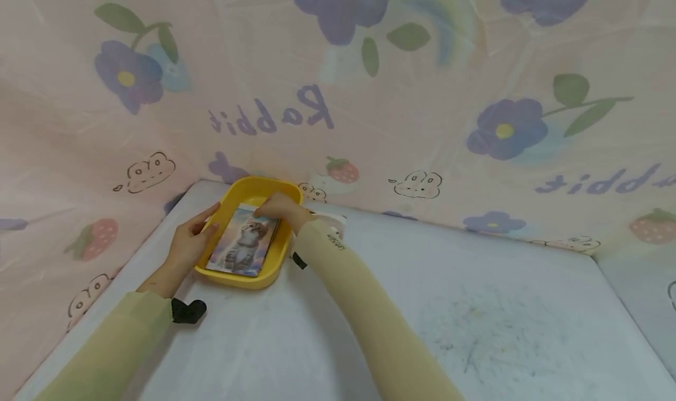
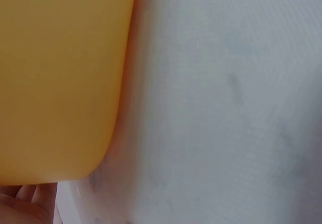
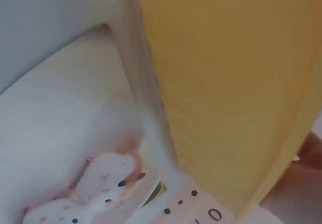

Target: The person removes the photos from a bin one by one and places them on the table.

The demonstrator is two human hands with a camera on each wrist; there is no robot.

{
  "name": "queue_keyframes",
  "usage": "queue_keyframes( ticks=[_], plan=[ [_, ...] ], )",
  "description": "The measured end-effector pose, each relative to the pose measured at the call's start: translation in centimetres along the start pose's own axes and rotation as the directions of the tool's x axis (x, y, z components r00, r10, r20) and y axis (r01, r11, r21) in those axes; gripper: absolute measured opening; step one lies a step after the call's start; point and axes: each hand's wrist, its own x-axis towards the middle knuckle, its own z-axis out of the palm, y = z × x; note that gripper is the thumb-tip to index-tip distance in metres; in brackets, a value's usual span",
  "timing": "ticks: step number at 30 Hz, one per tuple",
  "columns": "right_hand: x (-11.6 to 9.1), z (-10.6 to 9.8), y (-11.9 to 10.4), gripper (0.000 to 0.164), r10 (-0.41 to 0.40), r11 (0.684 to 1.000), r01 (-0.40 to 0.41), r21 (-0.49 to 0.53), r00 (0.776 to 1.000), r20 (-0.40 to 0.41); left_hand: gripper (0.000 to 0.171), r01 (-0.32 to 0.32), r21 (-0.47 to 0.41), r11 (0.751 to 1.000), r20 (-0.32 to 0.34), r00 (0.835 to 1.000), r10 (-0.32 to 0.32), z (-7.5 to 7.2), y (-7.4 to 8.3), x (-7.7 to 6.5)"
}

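White table (image 1: 237,342); on it, one yellow tray (image 1: 235,280), rounded corners, smooth walls. Inside, one glossy rectangular card (image 1: 240,242) showing, kitten against pastel sky. Two hands: your left (image 1: 189,241) grips tray's left rim, your right (image 1: 282,206) pinches card's top edge. Beside tray, one hamster-printed item (image 3: 108,178), partly hidden.

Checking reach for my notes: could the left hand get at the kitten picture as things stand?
Probably yes, by letting go of the yellow tray: the kitten picture lies close to the left hand, mostly uncovered; the right hand hides only part of its top.
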Motion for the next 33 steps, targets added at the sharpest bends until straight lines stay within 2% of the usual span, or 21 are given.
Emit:
queue_keyframes(
  ticks=[4,12,22,28,30,33],
  plan=[
    [0.0,0.1,-0.2,0.018,0.010,1.000,-0.010,-0.024,1.000,-0.001,0.050,0.013,-0.011,1.000,0.005,1.000,-0.013,0.1,0.0,0.1],
    [-0.3,0.0,-0.5,0.019,0.035,0.999,-0.034,-0.027,0.999,0.023,0.049,0.035,-0.014,0.999,-0.013,0.999,-0.035,0.1,-0.2,0.3],
    [-0.2,0.3,-0.5,0.018,0.030,0.991,-0.022,-0.131,0.998,0.058,0.049,0.057,-0.015,0.998,0.002,0.998,-0.057,0.1,-0.1,0.3],
    [0.2,0.5,-0.5,0.015,0.069,0.991,-0.062,-0.115,0.996,0.057,0.049,0.065,0.000,0.998,0.008,0.998,-0.065,0.1,0.0,0.3],
    [0.5,0.7,-0.4,0.019,0.091,0.990,-0.085,-0.110,0.994,0.052,0.049,0.060,0.002,0.998,0.014,0.998,-0.060,0.1,0.1,0.2],
    [0.9,1.0,-0.4,0.034,0.126,0.986,-0.120,-0.118,0.991,0.038,0.050,0.048,0.004,0.999,0.022,0.999,-0.048,0.0,0.1,0.1]
  ],
)
